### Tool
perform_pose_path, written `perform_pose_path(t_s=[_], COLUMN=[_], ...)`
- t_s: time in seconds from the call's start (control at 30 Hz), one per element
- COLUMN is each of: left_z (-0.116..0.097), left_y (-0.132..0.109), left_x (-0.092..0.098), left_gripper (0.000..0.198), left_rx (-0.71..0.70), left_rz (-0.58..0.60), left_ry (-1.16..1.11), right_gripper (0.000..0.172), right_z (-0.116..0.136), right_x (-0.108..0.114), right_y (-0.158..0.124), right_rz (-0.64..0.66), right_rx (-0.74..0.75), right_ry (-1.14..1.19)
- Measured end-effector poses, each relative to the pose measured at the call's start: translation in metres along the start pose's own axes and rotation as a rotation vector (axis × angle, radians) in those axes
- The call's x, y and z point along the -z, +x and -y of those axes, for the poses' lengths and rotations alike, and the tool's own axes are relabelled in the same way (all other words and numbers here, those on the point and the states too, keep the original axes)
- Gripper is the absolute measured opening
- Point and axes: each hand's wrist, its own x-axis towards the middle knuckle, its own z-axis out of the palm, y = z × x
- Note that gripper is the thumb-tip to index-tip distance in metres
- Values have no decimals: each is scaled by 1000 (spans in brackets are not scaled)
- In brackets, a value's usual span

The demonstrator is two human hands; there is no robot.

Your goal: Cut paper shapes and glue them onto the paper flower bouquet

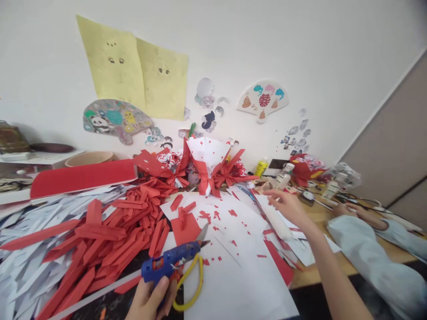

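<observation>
My left hand (153, 295) is wrapped round the handle of a blue hot glue gun (170, 262). A long translucent glue stick (100, 291) sticks out of its back end. Yellow-handled scissors (189, 284) lie beside and partly behind the gun, above the white paper. Further right, my right hand (287, 206) reaches over papers and a white roll-like piece (275, 218). Its fingers are apart and slightly bent, with nothing visible in them. Between my hands, a white paper sheet (230, 266) carries small red paper scraps. A red paper square (185, 229) lies at its left side.
Folded red paper strips (116, 231) and white strips (30, 235) are heaped at left. Red-and-white paper bouquets (208, 160) stand against the wall. Bottles (283, 175) stand at back right. Another person's sleeved arms (370, 249) rest on the table at right.
</observation>
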Motion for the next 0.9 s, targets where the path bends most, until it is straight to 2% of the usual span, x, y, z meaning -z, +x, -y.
perform_pose_path(t_s=[0.13,0.23,0.3,0.4,0.57,0.73,0.9], left_z=[-3,-4,-5,-6,-5,-3,-2], left_y=[0,0,-1,-1,0,0,-1], left_x=[-1,-1,-1,-3,-4,-3,-1], left_gripper=[53,59,61,52,51,51,58], left_rx=[-20,-19,1,12,26,25,14], left_rz=[-4,3,3,-15,-25,-30,-22], left_ry=[58,97,89,48,38,44,104], right_gripper=[30,26,23,20,15,18,21], right_z=[-20,-19,-15,-8,2,6,6], right_x=[-8,-25,-37,-52,-65,-68,-75], right_y=[-59,-82,-86,-84,-78,-83,-90], right_rz=[250,298,301,307,322,293,190], right_rx=[-29,-47,-30,-14,25,204,481], right_ry=[-57,-39,-45,-66,-194,-369,-686])
